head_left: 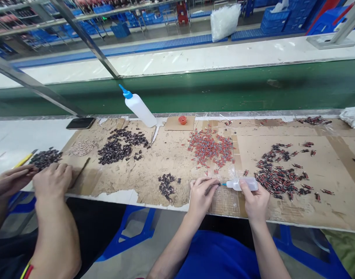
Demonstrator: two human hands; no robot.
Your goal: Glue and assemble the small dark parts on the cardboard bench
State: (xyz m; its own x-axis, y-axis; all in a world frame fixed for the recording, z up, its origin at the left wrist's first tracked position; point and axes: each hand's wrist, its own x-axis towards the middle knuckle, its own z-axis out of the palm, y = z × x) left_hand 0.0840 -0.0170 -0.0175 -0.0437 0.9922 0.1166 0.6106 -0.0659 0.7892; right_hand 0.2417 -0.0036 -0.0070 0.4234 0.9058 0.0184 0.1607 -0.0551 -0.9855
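In my right hand (257, 201) is a small clear squeeze bottle (248, 183), held on its side with its blue needle tip pointing left. That tip meets the fingers of my left hand (202, 193), which pinch a tiny dark part (212, 185), mostly covered by the fingertips. Beyond my hands lies a pile of small red-and-silver parts (210, 147). Right of the bottle spreads a heap of black-and-red assembled pieces (277, 174). A little group of black parts (167, 186) sits to the left of my left hand.
A co-worker's hands (53, 178) work at the left beside black parts (46, 158). A large white bottle with a blue cap (140, 110) leans near the back. A red cup (182, 120) and a phone (80, 123) rest along the cardboard-covered table (122, 180). Metal posts (87, 40) rise behind.
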